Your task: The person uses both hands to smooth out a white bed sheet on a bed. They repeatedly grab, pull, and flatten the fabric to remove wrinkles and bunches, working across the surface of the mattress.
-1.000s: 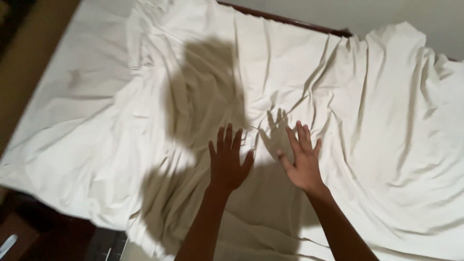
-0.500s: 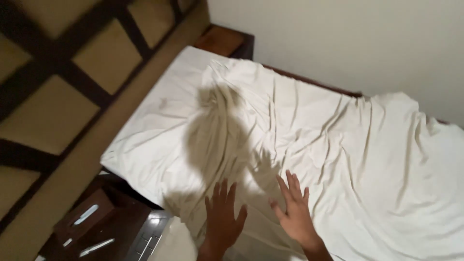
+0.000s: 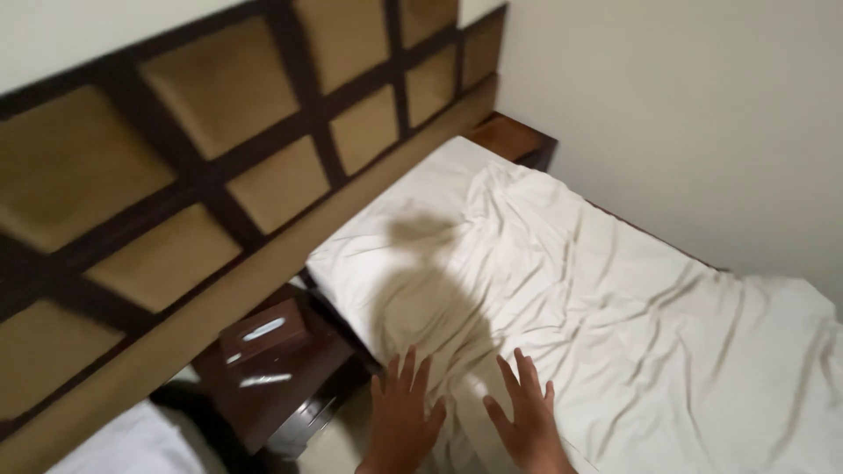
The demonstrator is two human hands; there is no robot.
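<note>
Both hands are spread flat with fingers splayed, gripping nothing — the left hand [image 3: 402,412] and the right hand [image 3: 525,418] sit side by side at the bottom of the view, palms down over the near edge of a white sheet [image 3: 615,290]. Whether the palms press the cloth or hover just above it cannot be told from this angle. That sheet is rumpled, with long creases running across it, and it covers the bed [image 3: 421,202] from the head end at upper left down to the lower right corner of the view; a dark shadow of the person falls on it just above the hands. Left of the bed, a dark wooden nightstand [image 3: 272,377] stands close against the bed's side, and a brown rectangular box [image 3: 262,332] with a pale slot in its top rests on it. Behind both runs a padded headboard wall [image 3: 202,167] — tan cushioned squares set in a dark wood grid. A plain pale wall [image 3: 685,105] rises along the far side of the bed, and a second patch of white bedding [image 3: 132,443] shows at the lower left corner.
</note>
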